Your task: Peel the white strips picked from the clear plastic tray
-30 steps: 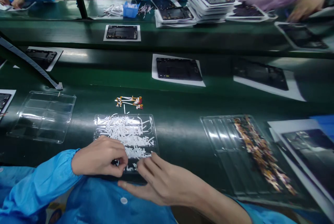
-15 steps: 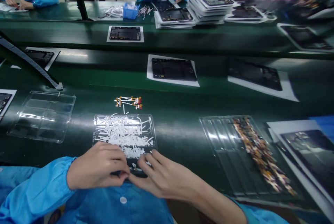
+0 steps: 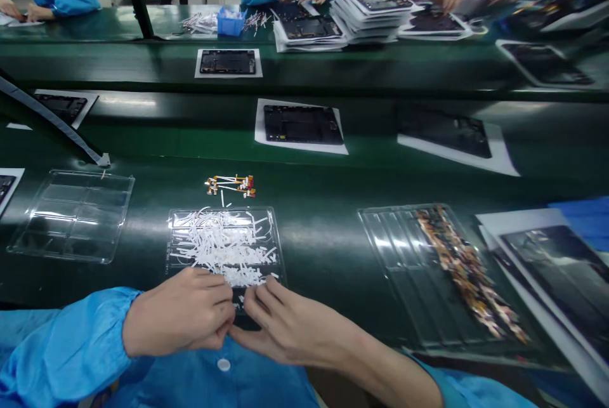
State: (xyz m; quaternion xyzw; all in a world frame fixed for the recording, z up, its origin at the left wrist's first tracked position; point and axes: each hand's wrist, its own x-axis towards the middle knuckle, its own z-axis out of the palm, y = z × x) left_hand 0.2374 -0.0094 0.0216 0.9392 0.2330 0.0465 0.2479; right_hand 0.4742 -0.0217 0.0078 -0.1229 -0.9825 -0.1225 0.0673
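My left hand and my right hand meet fingertip to fingertip at the near edge of a clear plastic tray heaped with white paper strips. Whatever small piece they pinch between them is hidden by the fingers. Beyond the tray lies a small bunch of orange flex cables on the green bench. Both sleeves are blue.
An empty clear tray lies left. A clear tray with a row of orange flex cables lies right, beside a dark panel on white paper. Black panels ride the belt beyond. Other people work at the far bench near stacked trays.
My hands have drawn together and slid slightly toward me, off the strip pile. The panels on the belt have shifted left.
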